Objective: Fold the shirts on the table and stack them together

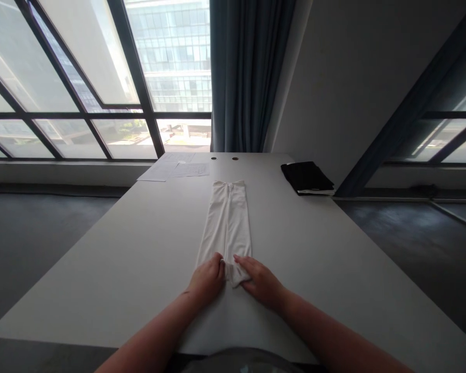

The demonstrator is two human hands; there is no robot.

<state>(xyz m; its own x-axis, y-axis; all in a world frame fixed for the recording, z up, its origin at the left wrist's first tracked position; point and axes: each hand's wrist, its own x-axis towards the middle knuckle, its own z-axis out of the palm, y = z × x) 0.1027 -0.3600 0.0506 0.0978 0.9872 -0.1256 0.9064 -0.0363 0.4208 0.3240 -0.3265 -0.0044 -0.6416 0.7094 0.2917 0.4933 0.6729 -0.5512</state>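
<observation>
A white garment [229,217] lies on the table, folded lengthwise into a long narrow strip that points away from me. A seam or fold line runs down its middle. At its near end, my left hand [208,278] has its fingers closed on the left part of the edge. On the other corner, my right hand [261,280] grips the cloth between thumb and fingers. Between the two hands the near edge is bunched and turned up slightly. The cloth's far end rests flat, with a slightly wavy edge.
The white table [147,259] stretches ahead. Several paper sheets [171,168] lie at its far left, and a black folder [308,177] with pages lies at the far right. Two round holes sit near the far edge. Beyond are windows and a blue curtain [248,77].
</observation>
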